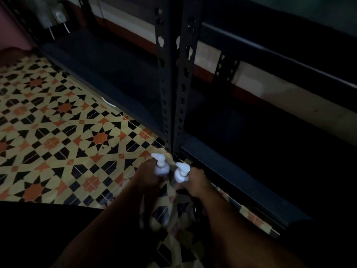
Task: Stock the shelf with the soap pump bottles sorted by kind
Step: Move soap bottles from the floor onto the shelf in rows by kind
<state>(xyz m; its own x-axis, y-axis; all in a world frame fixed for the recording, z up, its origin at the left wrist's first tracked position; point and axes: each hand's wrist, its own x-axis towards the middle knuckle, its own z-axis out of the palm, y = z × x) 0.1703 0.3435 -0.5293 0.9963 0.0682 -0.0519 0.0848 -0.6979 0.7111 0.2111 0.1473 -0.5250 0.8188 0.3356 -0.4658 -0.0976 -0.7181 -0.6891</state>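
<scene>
My left hand [146,176] grips a pale soap pump bottle [161,167] with a white pump head. My right hand [197,182] grips a second pump bottle [181,173] of similar look. Both bottles are held upright, close together, just above the patterned floor. They hang in front of the dark metal shelf's upright posts [173,93]. The lowest shelf boards [241,178] lie to the right and behind. The scene is dim and the bottle bodies are mostly hidden by my fingers.
A tiled floor [58,132] with star patterns spreads to the left. Below my hands lies a clear plastic bag [173,209], its contents blurred. A wall socket with white plugs [56,18] sits at the top left. A white round thing [108,102] peeks from under the left shelf.
</scene>
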